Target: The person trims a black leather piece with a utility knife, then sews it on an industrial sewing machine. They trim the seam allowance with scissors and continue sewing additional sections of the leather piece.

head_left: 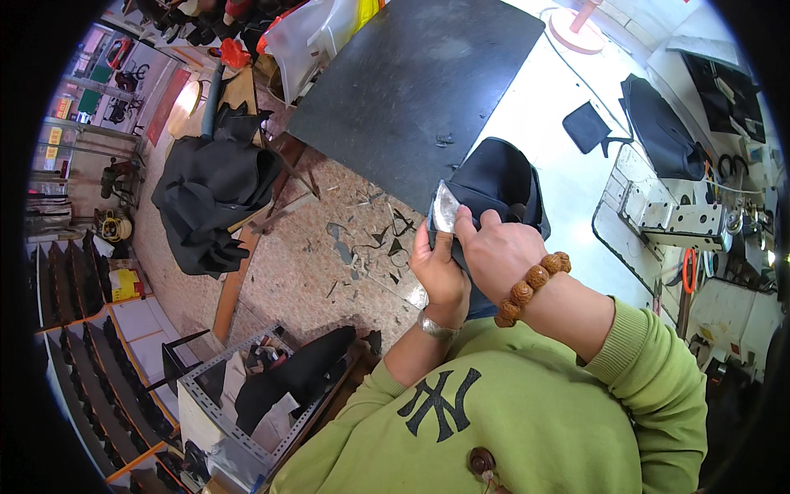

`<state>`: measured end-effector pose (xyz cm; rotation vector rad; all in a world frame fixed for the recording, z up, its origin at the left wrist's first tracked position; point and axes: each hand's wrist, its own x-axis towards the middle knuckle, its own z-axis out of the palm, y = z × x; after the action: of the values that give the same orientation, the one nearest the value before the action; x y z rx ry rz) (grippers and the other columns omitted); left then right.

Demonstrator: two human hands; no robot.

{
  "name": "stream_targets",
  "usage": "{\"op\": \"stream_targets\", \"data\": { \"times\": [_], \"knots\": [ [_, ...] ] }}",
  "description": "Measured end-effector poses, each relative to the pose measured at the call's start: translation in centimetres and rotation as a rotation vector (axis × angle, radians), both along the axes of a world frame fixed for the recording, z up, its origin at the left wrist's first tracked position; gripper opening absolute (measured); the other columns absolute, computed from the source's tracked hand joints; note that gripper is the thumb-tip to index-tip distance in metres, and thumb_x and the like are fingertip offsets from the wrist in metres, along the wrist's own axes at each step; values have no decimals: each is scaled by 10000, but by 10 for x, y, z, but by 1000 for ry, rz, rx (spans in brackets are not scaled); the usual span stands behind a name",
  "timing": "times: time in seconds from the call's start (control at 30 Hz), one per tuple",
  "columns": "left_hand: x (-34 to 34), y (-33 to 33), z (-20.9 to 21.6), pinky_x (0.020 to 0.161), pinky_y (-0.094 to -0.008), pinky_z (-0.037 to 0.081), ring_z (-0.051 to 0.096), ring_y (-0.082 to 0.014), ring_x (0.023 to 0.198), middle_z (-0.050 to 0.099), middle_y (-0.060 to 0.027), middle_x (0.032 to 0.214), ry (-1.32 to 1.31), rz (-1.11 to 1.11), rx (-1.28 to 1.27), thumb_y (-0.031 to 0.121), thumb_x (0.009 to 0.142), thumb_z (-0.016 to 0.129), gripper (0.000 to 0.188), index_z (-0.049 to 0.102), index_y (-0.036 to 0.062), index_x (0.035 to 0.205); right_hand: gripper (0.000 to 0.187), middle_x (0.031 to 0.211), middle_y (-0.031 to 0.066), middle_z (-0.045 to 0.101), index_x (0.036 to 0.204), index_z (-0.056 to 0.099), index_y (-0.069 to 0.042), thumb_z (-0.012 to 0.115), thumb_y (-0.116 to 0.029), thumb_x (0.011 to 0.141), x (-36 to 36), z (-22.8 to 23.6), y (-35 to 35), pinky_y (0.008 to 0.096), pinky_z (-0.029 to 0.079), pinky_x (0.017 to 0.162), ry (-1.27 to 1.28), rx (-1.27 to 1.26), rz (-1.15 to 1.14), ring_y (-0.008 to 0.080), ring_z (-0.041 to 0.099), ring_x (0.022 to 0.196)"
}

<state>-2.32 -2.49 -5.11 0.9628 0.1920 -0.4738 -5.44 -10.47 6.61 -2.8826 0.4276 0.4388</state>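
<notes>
In front of my chest I hold a black, leather-like piece (492,165) that curves into an open, hollow shape. A shiny silvery-white piece (445,207) with a pointed upper end lies against its left edge. My left hand (440,267) is closed round the lower left edge, its thumb up against the silvery piece. My right hand (504,251) is closed over the black piece, the index fingertip at the silvery piece's right side. What its curled fingers grip is hidden; a small dark rounded end shows beside the knuckles.
Ahead lies a large dark mat (420,82) on a white table (559,90). A sewing machine (679,222) stands at the right. Black material (218,198) is heaped at the left. Dark scraps (378,239) litter the floor. A metal-framed bin (271,395) sits by my left arm.
</notes>
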Motion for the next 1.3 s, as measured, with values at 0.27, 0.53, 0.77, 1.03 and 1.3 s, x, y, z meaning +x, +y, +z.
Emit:
{"op": "stream_targets", "data": {
  "times": [0.27,0.53,0.77,1.03,1.3],
  "knots": [
    [0,-4,6,789,-225,466,560,-74,861,633,-15,967,-13,59,-92,59,925,597,206,593,-28,1112,413,952,157,602,1285,459,-51,525,-150,889,32,5,-26,396,537,604,-47,-16,-120,315,663,746],
    [-1,3,-7,851,-237,453,567,-97,937,630,-37,1054,-50,40,37,23,899,605,250,594,-35,1142,506,826,100,570,1329,457,-45,538,-104,833,-11,6,3,343,504,505,-15,-25,45,248,636,610],
    [1,3,-8,798,-244,479,576,-95,879,635,-33,1021,-16,18,-26,37,903,608,247,591,-43,1136,477,844,118,583,1311,460,-17,518,-136,852,3,6,8,349,503,485,43,-59,21,260,646,600],
    [1,1,2,808,-216,447,551,-69,883,627,-15,991,-10,33,-128,54,915,609,227,587,-48,1116,400,853,117,580,1243,461,-88,541,-85,852,10,4,-12,392,518,540,-126,-40,-74,310,630,634],
    [2,4,-2,831,-235,451,560,-91,907,633,-29,1003,30,18,-35,83,913,620,229,593,-21,1115,406,844,110,586,1272,471,-66,522,-132,874,11,2,-5,369,527,540,-108,-85,-37,279,650,647]
  ]
}}
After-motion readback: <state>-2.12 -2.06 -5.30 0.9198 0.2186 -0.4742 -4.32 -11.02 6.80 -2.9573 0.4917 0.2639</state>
